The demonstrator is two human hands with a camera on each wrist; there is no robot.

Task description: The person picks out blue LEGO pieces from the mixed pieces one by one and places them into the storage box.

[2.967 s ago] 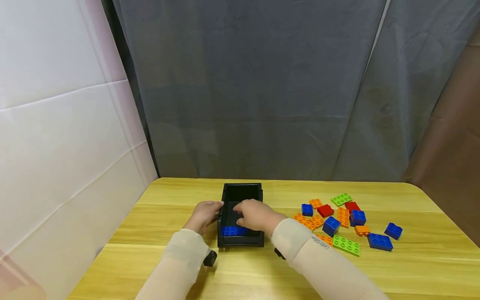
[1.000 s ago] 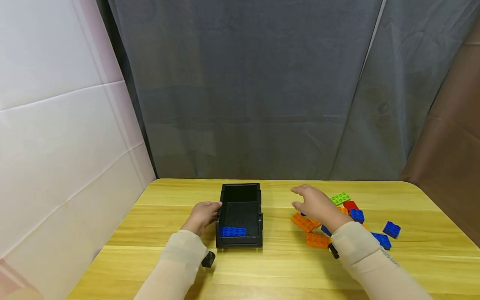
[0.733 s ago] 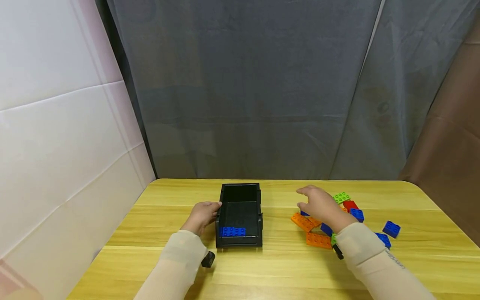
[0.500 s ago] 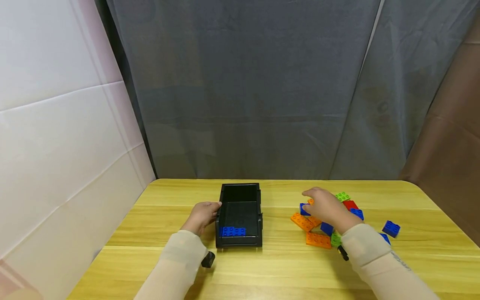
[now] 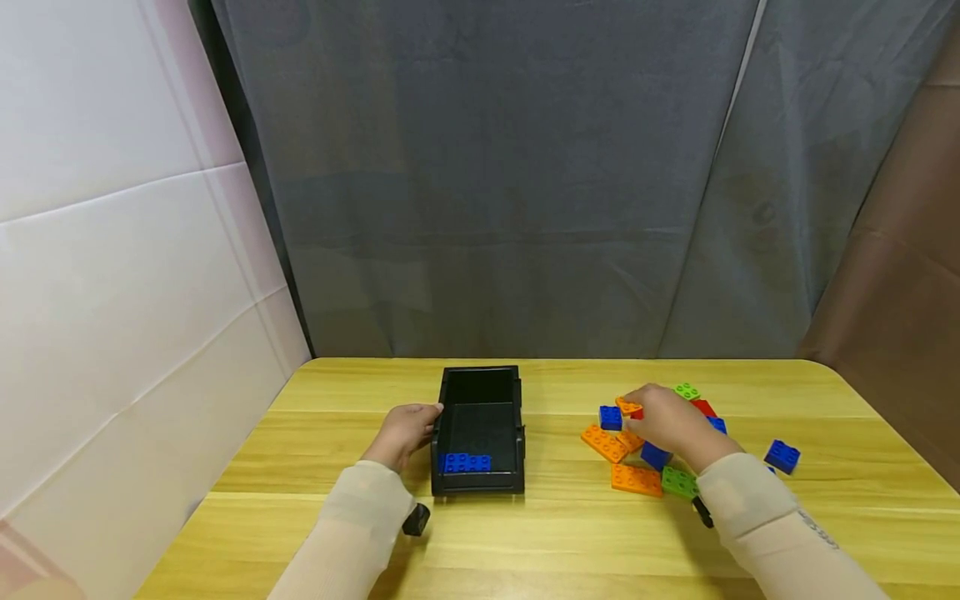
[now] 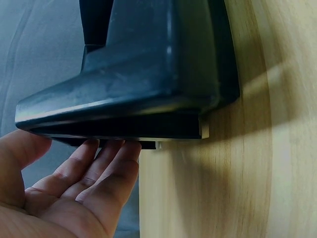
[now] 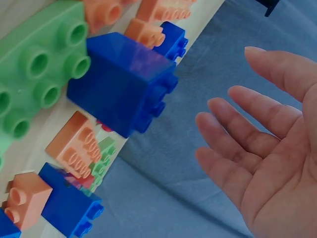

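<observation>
My left hand holds the left side of a black plastic bin. In the left wrist view its thumb lies at the rim and the fingertips meet the wall under the lip. A studded blue building brick lies inside, at the front left corner. My right hand hovers over the loose bricks with its fingers spread and nothing between them. Close to its fingertips are an orange brick, a partly hidden red brick and a blue brick. In the right wrist view a tall blue brick stands before the palm.
Loose bricks spread over the right of the wooden table, with orange plates, a green plate and a lone blue brick farther right. Grey cloth hangs behind the table, and a white panel stands left.
My right hand has left the bin and moved right to the bricks, most recently drifting right and lower over them. The left hand has stayed at the bin.
</observation>
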